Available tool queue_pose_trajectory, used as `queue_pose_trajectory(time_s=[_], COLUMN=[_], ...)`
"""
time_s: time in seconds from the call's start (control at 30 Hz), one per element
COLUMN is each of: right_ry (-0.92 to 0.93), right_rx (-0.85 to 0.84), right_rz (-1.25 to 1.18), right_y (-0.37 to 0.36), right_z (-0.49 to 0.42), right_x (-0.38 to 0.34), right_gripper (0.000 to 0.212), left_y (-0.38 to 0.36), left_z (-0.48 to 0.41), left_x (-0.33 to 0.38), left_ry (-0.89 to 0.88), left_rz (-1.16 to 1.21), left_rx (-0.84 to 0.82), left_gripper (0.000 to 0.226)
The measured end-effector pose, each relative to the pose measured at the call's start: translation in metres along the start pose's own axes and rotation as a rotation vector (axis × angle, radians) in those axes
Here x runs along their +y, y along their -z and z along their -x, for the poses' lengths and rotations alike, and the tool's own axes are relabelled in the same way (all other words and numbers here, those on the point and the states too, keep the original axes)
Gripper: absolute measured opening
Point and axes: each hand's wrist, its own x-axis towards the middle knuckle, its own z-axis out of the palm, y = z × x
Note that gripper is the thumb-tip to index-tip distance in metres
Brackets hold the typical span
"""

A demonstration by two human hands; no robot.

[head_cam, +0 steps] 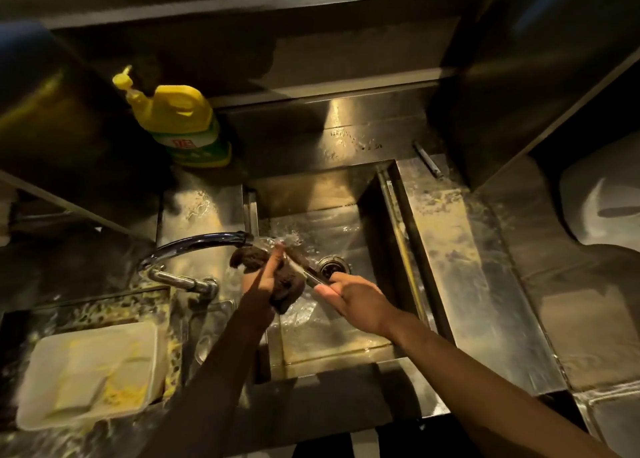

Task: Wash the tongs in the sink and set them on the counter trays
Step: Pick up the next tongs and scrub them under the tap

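Note:
Metal tongs (311, 274) lie slanted over the steel sink (346, 319), their far end under water running from the faucet (204, 242). My right hand (353, 300) grips the near end of the tongs. My left hand (261, 281) holds a dark scouring sponge (287, 282) wrapped around the tongs' middle, with the forefinger stretched toward the stream. The sponge hides the middle of the tongs. A white plastic tray (90, 374) sits on the counter at the lower left.
A yellow dish-soap pump bottle (180, 121) stands behind the sink at the left. The drain (334, 266) is just beyond my right hand. A wet steel drainboard (467, 267) runs along the sink's right side. A white tray (602, 194) sits at the far right.

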Motion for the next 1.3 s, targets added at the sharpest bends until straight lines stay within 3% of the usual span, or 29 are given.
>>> queue_pose_trajectory(time_s=[0.17, 0.23, 0.3, 0.37, 0.47, 0.53, 0.6, 0.67, 0.8, 0.93, 1.13, 1.23, 1.3], right_ry=[-0.061, -0.114, -0.201, -0.185, -0.13, -0.103, -0.063, -0.027, -0.014, 0.022, 0.031, 0.018, 0.035], right_rx=[0.133, 0.11, 0.055, 0.005, 0.013, 0.051, 0.029, -0.016, -0.117, -0.106, -0.063, -0.089, -0.072], right_rz=[-0.087, -0.039, -0.089, -0.084, -0.069, -0.032, 0.047, 0.087, 0.168, 0.189, 0.171, 0.081, 0.082], right_y=[-0.023, -0.022, -0.015, -0.011, -0.015, -0.018, -0.009, 0.01, 0.04, 0.06, 0.042, 0.027, 0.026], right_z=[-0.011, -0.012, -0.011, -0.01, -0.005, 0.0, 0.0, -0.003, -0.012, 0.002, -0.001, 0.003, 0.008], right_x=[-0.011, -0.004, 0.003, -0.002, -0.019, -0.02, -0.017, -0.018, -0.01, 0.014, 0.006, 0.01, 0.016], right_gripper=[0.06, 0.064, 0.051, 0.041, 0.043, 0.048, 0.049, 0.048, 0.051, 0.052, 0.056, 0.055, 0.056], left_y=[-0.008, -0.002, 0.005, 0.002, -0.017, -0.021, -0.016, -0.013, -0.015, 0.0, 0.004, 0.015, 0.022], left_z=[-0.004, 0.0, 0.003, 0.004, 0.008, 0.004, 0.001, -0.002, -0.005, -0.006, -0.004, -0.014, -0.023], left_x=[0.0, -0.004, -0.006, -0.01, -0.012, -0.01, -0.004, 0.0, 0.002, 0.011, 0.007, 0.017, 0.025], left_ry=[0.092, 0.136, 0.132, 0.12, 0.13, 0.094, 0.049, 0.023, 0.004, -0.014, 0.093, -0.096, -0.175], left_rz=[0.16, 0.039, -0.028, 0.046, 0.089, 0.078, 0.097, 0.116, 0.122, 0.014, 0.149, -0.189, -0.367], left_rx=[-0.116, -0.219, -0.369, -0.29, 0.022, 0.068, 0.077, 0.095, 0.061, 0.061, -0.059, 0.009, -0.034], left_gripper=[0.062, 0.044, 0.022, 0.022, 0.027, 0.038, 0.062, 0.073, 0.051, 0.043, 0.063, 0.051, 0.032])
